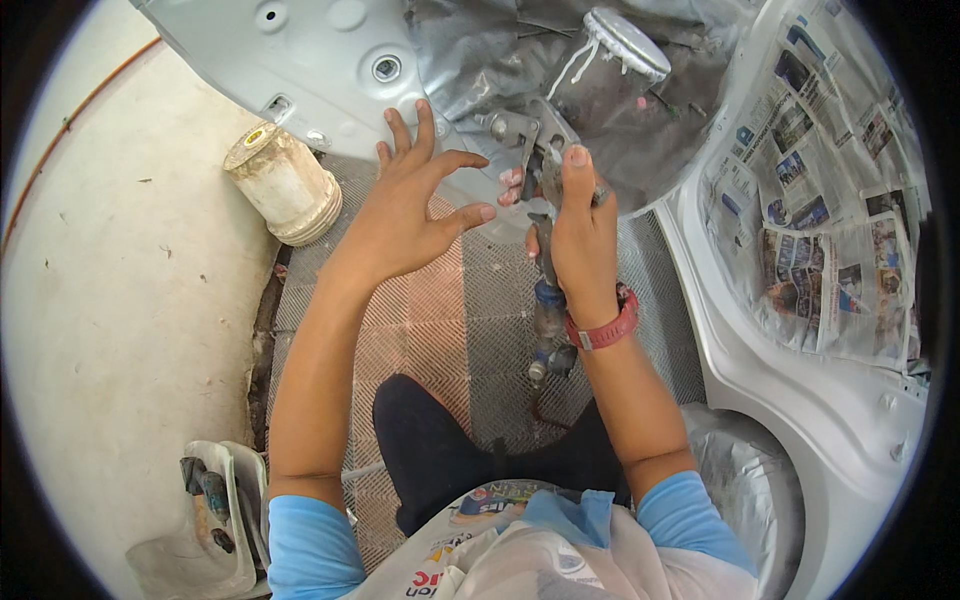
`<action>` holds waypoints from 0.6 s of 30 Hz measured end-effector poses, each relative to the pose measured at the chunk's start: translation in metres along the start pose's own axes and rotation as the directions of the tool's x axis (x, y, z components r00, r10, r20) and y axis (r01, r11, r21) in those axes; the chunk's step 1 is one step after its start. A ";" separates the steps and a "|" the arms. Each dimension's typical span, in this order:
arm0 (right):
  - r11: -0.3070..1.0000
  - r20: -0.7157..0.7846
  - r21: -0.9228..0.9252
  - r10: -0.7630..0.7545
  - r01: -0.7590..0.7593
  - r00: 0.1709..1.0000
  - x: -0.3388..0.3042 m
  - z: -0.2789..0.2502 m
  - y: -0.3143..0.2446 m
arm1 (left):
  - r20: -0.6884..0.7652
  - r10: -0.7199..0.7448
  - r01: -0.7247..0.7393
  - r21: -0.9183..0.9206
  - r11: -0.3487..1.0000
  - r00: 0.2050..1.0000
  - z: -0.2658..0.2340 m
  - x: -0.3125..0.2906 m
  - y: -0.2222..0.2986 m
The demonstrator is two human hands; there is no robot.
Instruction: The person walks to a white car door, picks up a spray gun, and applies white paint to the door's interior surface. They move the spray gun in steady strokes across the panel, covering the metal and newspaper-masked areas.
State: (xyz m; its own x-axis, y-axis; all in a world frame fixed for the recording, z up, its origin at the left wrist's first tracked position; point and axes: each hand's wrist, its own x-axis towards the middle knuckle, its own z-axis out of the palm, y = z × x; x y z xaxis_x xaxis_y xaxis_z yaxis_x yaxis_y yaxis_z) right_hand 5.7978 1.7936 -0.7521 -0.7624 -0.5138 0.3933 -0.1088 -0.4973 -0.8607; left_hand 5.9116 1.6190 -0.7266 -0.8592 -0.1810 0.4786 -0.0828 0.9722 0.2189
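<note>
My right hand [585, 235], with a red watch on its wrist, grips a spray gun [522, 130] by its handle. Some of its fingers show in front of the handle, near the trigger. A cup with a silver, paint-dripped lid [628, 45] tilts above the gun. Below the grip hang a bluish fitting [548, 310] and a brownish hose that runs down between my legs. To the left, my left hand [410, 205] is held with its fingers spread and nothing in it. Its fingertips overlap the lower edge of a light grey car panel [330, 60]; contact cannot be made out.
A stained whitish bucket [285, 185] lies by the pale wall at left. Whitish trays [195, 550] with dark objects sit at lower left. Newspaper masking [790, 200] covers the opening in the silver car body [740, 350] at right. Silvery sheeting [470, 60] hangs ahead, above patterned floor tiles [400, 340].
</note>
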 end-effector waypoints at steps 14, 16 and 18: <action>0.981 -0.005 -0.071 -0.182 0.181 0.983 0.031 -0.001 -0.009 | -0.088 -0.008 -0.007 -0.170 0.985 0.996 0.026 0.006 0.015; 0.978 -0.044 -0.067 -0.201 0.198 0.979 0.034 0.000 -0.014 | -0.014 0.034 -0.036 -0.214 0.976 0.999 0.026 0.007 0.015; 0.980 -0.075 -0.043 -0.199 0.196 0.977 0.036 0.002 -0.019 | 0.081 0.093 -0.070 -0.255 0.965 0.992 0.026 0.009 0.014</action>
State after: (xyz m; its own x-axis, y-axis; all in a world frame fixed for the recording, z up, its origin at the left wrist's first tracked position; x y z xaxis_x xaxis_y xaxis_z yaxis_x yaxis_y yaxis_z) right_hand 5.7737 1.7837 -0.7209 -0.7711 -0.3507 0.5315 -0.2836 -0.5582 -0.7797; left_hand 5.8893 1.6346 -0.7409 -0.9014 -0.0769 0.4262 0.1086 0.9126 0.3943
